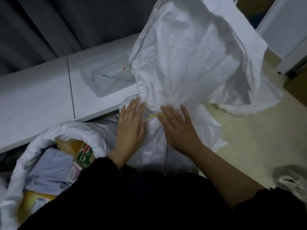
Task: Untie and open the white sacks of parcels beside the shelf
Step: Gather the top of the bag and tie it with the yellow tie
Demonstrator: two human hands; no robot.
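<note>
A large white sack [191, 52] stands in front of me, its neck gathered and bound by a yellow-green tie [153, 116]. My left hand [131, 128] lies flat on the sack just left of the tie, fingers straight. My right hand [178, 128] lies flat on the sack just right of the tie, fingers spread. Neither hand holds the tie. At lower left a second white sack [49, 138] lies open, with pale blue and orange parcels [54, 168] showing inside.
A white shelf board [41, 97] runs along the left behind the sacks, with a clear bag and thin sticks on it. Dark curtains hang behind. Beige floor [257, 146] lies to the right. A crumpled plastic bag [289, 178] sits at lower right.
</note>
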